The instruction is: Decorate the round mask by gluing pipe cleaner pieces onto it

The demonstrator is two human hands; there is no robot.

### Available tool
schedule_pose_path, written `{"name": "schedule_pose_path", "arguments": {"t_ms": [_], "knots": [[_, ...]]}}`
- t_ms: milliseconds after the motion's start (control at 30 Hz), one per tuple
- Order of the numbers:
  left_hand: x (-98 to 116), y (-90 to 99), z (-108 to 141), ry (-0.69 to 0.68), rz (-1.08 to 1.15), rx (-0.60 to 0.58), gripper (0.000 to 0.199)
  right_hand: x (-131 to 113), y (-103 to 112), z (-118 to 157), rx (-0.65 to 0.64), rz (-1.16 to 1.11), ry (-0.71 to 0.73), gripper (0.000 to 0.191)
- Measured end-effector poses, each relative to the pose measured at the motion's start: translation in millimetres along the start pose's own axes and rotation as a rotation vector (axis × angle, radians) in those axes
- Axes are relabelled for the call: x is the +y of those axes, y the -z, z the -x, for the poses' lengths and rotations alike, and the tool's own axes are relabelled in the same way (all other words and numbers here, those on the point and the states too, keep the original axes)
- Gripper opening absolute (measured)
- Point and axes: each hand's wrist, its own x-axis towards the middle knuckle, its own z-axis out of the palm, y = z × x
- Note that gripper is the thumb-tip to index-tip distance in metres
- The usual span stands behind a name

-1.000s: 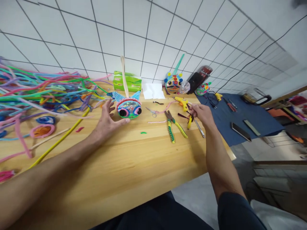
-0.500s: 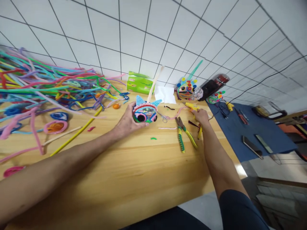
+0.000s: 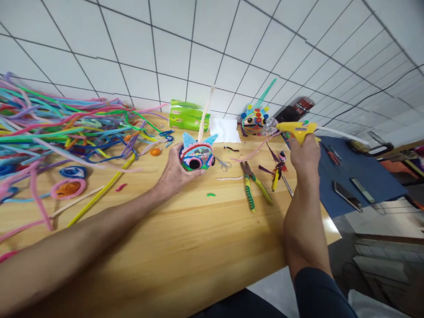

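Note:
My left hand (image 3: 176, 171) is wrapped round the side of a colourful pipe-cleaner animal head (image 3: 198, 155) with blue ears, large black eyes with pink rims and a pale stick rising from its top. My right hand (image 3: 305, 152) grips a yellow hot glue gun (image 3: 298, 129), raised above the table's right side with its nozzle toward the left. A white glue stick (image 3: 342, 134) juts from the gun's back. Below it lie green-and-yellow pliers (image 3: 253, 185), dark red scraps (image 3: 278, 162) and a small pair of scissors (image 3: 225, 165).
Many pipe cleaners (image 3: 66, 123) are heaped at the left. Along the tiled wall stand a green tissue pack (image 3: 188, 115), a white tissue (image 3: 225, 130) and a second decorated head (image 3: 254, 120). A blue mat (image 3: 351, 172) at the right holds a phone (image 3: 347, 196).
My right hand has lifted the glue gun off the table and brought it up and to the right. The left hand still holds the animal head; the view has shifted slightly.

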Motion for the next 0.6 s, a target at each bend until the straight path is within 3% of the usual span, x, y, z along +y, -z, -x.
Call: {"name": "schedule_pose_path", "arguments": {"t_ms": [200, 433, 500, 600], "knots": [[-2.3, 4.1, 1.4, 0.032, -0.038, -0.007, 0.108, -6.7, -2.2, 1.9, 0.079, -0.088, -0.057, 0.046], [-2.6, 9.1, 2.6, 0.084, -0.018, -0.024, 0.110, -30.1, -15.7, 1.1, -0.026, -0.414, 0.022, 0.030], [7.7, 22.0, 4.5, 0.033, -0.071, -0.014, 0.106, -33.1, -16.4, 0.5, -0.061, -0.524, 0.042, 0.027], [46.4, 44.6, 15.5, -0.150, -0.243, 0.100, 0.074, -34.0, -16.7, -0.5, -0.121, -0.692, 0.074, 0.026]]}}
